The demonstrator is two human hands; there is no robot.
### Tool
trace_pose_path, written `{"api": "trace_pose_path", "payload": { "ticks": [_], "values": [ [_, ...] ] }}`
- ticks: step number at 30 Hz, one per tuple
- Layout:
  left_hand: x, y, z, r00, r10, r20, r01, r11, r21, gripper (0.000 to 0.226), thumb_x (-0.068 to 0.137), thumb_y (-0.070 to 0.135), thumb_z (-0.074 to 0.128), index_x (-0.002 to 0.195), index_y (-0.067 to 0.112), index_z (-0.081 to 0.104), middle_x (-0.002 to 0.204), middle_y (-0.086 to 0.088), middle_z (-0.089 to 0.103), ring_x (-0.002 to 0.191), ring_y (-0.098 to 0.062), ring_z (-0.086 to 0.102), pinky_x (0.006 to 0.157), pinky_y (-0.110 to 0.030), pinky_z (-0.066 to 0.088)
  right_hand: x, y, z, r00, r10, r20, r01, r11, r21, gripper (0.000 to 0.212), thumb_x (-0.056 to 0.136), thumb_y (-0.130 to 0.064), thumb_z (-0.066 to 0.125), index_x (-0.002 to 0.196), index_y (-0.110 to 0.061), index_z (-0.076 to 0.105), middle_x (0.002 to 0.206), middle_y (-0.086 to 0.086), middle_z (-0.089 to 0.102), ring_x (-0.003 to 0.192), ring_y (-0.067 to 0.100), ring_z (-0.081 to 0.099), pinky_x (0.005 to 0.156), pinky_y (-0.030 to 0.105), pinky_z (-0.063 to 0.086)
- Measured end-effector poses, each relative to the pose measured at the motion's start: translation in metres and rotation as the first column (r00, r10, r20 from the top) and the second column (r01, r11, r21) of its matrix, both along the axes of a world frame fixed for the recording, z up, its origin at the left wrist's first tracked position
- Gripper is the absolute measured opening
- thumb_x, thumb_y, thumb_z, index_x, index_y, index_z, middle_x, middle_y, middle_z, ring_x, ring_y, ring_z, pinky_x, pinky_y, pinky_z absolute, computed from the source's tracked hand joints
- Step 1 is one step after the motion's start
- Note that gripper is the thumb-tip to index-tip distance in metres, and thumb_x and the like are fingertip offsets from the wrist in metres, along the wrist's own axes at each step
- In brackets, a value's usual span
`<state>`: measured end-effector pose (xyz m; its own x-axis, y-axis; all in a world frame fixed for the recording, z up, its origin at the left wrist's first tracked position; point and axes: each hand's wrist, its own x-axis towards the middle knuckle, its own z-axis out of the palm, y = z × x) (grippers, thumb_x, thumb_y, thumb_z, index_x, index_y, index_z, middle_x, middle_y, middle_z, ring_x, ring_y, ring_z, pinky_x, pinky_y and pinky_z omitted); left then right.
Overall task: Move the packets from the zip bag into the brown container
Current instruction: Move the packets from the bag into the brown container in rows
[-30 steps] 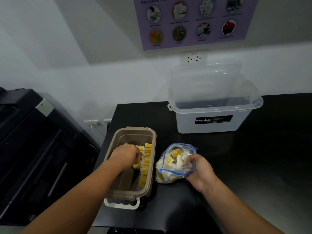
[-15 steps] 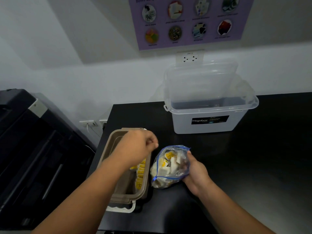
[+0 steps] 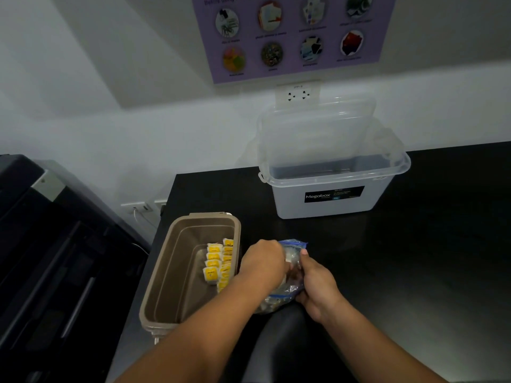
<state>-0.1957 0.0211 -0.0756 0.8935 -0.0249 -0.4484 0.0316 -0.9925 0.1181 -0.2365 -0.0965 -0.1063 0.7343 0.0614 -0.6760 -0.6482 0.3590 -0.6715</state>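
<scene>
Zip bag (image 3: 287,288) lay on tabletop (image 3: 414,272) beside brown container (image 3: 177,272), mouth facing away, left hand (image 3: 264,262) reaching inside, grip hidden, right hand (image 3: 315,283) pinching bag edge, yellow packets (image 3: 218,265) rowed lengthwise in container

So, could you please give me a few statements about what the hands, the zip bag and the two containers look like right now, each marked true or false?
1. The left hand is at the mouth of the zip bag. True.
2. The brown container holds no packets. False: yellow packets lie along its right side.
3. The right hand holds the zip bag. True.
4. The clear storage box has its lid shut. False: the lid stands open against the wall.
5. The zip bag lies inside the brown container. False: it sits on the black table, to the right of the container.
</scene>
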Motion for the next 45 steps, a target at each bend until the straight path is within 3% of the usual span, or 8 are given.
{"api": "trace_pose_path", "payload": {
  "ticks": [11, 22, 27, 30, 34, 37, 43, 45],
  "values": [
    [-0.017, 0.014, 0.031, 0.979, 0.193, 0.065, -0.156, 0.918, -0.364, 0.003, 0.08, 0.02, 0.074, 0.081, 0.018, 0.074, 0.078, 0.004, 0.071, 0.072, -0.011, 0.068, 0.076, -0.033, 0.061, 0.006, -0.002, 0.0, 0.999, -0.035, -0.001, 0.035, 0.998, 0.052, 0.041, 0.111, -0.035, 0.042, 0.123, -0.008, 0.07, 0.108, 0.016, 0.079, 0.098, 0.03, 0.078, 0.082, 0.044, 0.061],
    [-0.015, 0.044, 0.05, 0.986, 0.145, 0.087, -0.065, 0.802, -0.593, 0.023, 0.092, 0.009, 0.057, 0.096, 0.032, 0.06, 0.07, 0.006, 0.059, 0.058, -0.012, 0.058, 0.06, -0.042, 0.061, 0.009, 0.01, 0.003, 0.995, -0.093, -0.02, 0.093, 0.995, 0.025, 0.038, 0.111, -0.035, 0.044, 0.126, -0.011, 0.07, 0.109, 0.015, 0.079, 0.102, 0.032, 0.077, 0.087, 0.052, 0.062],
    [-0.013, 0.077, 0.079, 0.97, 0.228, 0.081, -0.124, 0.758, -0.64, 0.021, 0.096, 0.013, 0.062, 0.101, 0.03, 0.075, 0.062, 0.013, 0.064, 0.048, 0.0, 0.058, 0.05, -0.019, 0.05, 0.012, 0.019, 0.005, 0.99, -0.134, -0.044, 0.135, 0.991, 0.014, 0.038, 0.11, -0.037, 0.047, 0.125, -0.01, 0.068, 0.108, 0.014, 0.08, 0.102, 0.033, 0.077, 0.095, 0.06, 0.058],
    [-0.015, 0.106, 0.096, 0.973, 0.188, 0.137, -0.07, 0.796, -0.601, 0.027, 0.092, 0.013, 0.071, 0.107, 0.035, 0.075, 0.084, 0.015, 0.07, 0.054, 0.008, 0.059, 0.054, -0.01, 0.044, 0.014, 0.025, 0.006, 0.986, -0.158, -0.052, 0.158, 0.987, -0.001, 0.036, 0.11, -0.035, 0.048, 0.124, -0.01, 0.069, 0.104, 0.013, 0.08, 0.102, 0.033, 0.076, 0.095, 0.059, 0.058],
    [-0.017, 0.14, 0.106, 0.951, 0.125, 0.282, 0.016, 0.893, -0.45, 0.017, 0.087, 0.026, 0.078, 0.098, 0.038, 0.078, 0.096, 0.017, 0.069, 0.085, 0.001, 0.065, 0.082, -0.024, 0.054, 0.014, 0.032, 0.01, 0.98, -0.189, -0.061, 0.187, 0.982, -0.031, 0.035, 0.109, -0.035, 0.049, 0.12, -0.009, 0.069, 0.097, 0.012, 0.081, 0.099, 0.032, 0.076, 0.09, 0.056, 0.06],
    [-0.018, 0.16, 0.105, 0.952, 0.026, 0.304, 0.08, 0.94, -0.331, 0.01, 0.086, 0.029, 0.078, 0.093, 0.036, 0.079, 0.096, 0.014, 0.059, 0.092, -0.007, 0.06, 0.085, -0.03, 0.052, 0.013, 0.035, 0.009, 0.977, -0.209, -0.054, 0.205, 0.977, -0.058, 0.038, 0.109, -0.036, 0.049, 0.123, -0.008, 0.069, 0.1, 0.013, 0.081, 0.1, 0.033, 0.076, 0.088, 0.055, 0.061],
    [-0.009, 0.172, 0.089, 0.993, -0.116, -0.002, 0.116, 0.99, -0.076, 0.018, 0.092, 0.027, 0.071, 0.109, 0.033, 0.075, 0.11, 0.008, 0.069, 0.101, -0.009, 0.064, 0.091, -0.028, 0.052, 0.01, 0.04, 0.007, 0.961, -0.268, -0.069, 0.261, 0.961, -0.091, 0.038, 0.109, -0.037, 0.05, 0.127, -0.008, 0.067, 0.111, 0.016, 0.078, 0.104, 0.035, 0.075, 0.095, 0.06, 0.058],
    [-0.006, 0.171, 0.078, 0.987, -0.137, -0.082, 0.134, 0.99, -0.04, 0.014, 0.089, 0.023, 0.074, 0.099, 0.033, 0.071, 0.108, 0.005, 0.069, 0.099, -0.011, 0.064, 0.086, -0.026, 0.052, 0.01, 0.043, 0.006, 0.955, -0.287, -0.069, 0.28, 0.955, -0.098, 0.039, 0.109, -0.036, 0.051, 0.129, -0.007, 0.066, 0.114, 0.016, 0.077, 0.106, 0.035, 0.074, 0.097, 0.061, 0.056]
  ]
}}
